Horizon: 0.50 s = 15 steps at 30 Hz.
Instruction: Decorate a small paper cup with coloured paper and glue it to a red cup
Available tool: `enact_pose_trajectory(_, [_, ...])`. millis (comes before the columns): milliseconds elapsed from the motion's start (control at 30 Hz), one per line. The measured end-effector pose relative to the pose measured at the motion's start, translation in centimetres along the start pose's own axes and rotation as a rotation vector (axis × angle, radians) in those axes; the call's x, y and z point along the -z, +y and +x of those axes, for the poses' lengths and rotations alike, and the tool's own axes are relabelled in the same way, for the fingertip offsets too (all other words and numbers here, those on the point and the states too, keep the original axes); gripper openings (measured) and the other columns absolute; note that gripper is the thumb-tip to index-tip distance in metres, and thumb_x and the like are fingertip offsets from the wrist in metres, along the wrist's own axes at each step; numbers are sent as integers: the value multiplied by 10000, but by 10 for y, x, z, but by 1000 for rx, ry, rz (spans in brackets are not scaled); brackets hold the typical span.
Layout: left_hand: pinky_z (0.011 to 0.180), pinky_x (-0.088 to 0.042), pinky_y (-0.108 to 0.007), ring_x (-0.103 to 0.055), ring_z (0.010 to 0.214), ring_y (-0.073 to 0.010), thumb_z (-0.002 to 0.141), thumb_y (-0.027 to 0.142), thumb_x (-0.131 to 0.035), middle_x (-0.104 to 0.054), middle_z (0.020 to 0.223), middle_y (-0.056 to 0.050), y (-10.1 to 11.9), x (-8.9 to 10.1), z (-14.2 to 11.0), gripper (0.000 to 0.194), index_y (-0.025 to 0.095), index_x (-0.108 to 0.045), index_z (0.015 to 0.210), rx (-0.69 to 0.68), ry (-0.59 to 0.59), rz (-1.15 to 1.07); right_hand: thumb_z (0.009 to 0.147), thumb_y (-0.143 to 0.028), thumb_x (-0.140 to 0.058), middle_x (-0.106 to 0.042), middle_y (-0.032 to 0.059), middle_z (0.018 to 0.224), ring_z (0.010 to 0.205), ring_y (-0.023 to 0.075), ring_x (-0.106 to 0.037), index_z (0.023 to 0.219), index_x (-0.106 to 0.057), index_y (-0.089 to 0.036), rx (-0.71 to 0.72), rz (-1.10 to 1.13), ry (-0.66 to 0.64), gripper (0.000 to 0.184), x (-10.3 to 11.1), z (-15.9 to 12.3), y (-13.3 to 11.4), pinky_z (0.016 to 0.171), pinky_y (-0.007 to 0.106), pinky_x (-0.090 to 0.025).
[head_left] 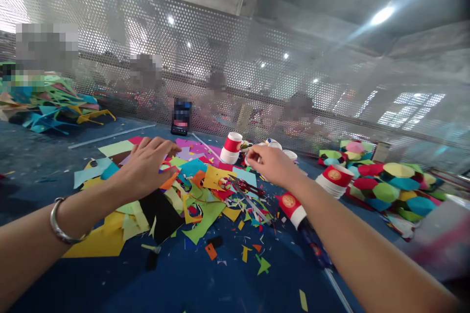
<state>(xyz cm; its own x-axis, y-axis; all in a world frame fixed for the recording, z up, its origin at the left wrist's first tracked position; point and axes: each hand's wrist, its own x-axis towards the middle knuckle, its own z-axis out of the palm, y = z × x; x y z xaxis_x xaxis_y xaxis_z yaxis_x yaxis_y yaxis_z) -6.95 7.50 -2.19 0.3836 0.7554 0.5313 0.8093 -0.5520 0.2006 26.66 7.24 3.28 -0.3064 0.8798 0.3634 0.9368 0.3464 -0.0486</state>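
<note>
My left hand [147, 164] hovers low over a heap of coloured paper scraps [205, 215], its fingers spread with nothing held. Beneath its wrist side lies a black paper piece [159, 212]. My right hand [271, 164] is beyond the heap, fingers curled and the tips drawn together; what they hold, if anything, is too small to tell. Just left of it stands an upturned stack of red and white paper cups [232, 147]. Between my hands, scissors [247, 186] lie on the scraps. Another red and white paper cup [292, 209] lies tilted under my right forearm.
A phone [181, 117] leans upright against the perforated metal screen [227, 44]. Coloured paper shapes [55, 102] are heaped at the left. More paper cups [335, 181] and colourful paper-covered pieces [392, 181] sit on the right. Small clippings are scattered over the blue table [205, 288].
</note>
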Motion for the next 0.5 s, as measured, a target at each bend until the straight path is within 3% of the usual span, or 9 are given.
enact_pose_trajectory(100, [1021, -371, -515, -491, 1211, -336, 908, 347, -543, -591, 1272, -96, -1, -5, -1, 325, 243, -566, 1215, -30, -48, -13, 923, -235, -623, -756, 75, 914, 814, 217, -682, 956, -682, -203, -30, -66, 26, 74, -1, 42, 1, 673, 316, -465])
enact_pose_trajectory(233, [1023, -375, -482, -502, 1207, -318, 924, 327, -522, -587, 1277, -89, 0, -4, -2, 314, 241, -561, 1223, -36, -48, -39, 974, -309, -631, -711, 94, 1106, 928, 217, -682, 1153, -658, -180, -77, -143, -6, 222, -10, 83, 5, 805, 381, -556])
enact_pose_trajectory(333, [1021, -381, -466, -507, 1196, -303, 924, 309, -529, -589, 1251, -83, 2, 0, -3, 302, 241, -557, 1216, -57, -48, -51, 988, -348, -629, -641, 92, 1264, 1035, 229, -668, 1265, -617, -183, -86, -178, -67, 323, -19, 97, 7, 872, 442, -575])
enact_pose_trajectory(500, [1029, -383, -475, -506, 1211, -299, 918, 305, -547, -575, 1265, -87, 1, 2, -4, 321, 242, -542, 1233, -58, -66, -61, 985, -339, -632, -631, 98, 1290, 1060, 240, -662, 1281, -611, -187, -75, -213, -128, 333, -24, 104, 9, 884, 450, -571])
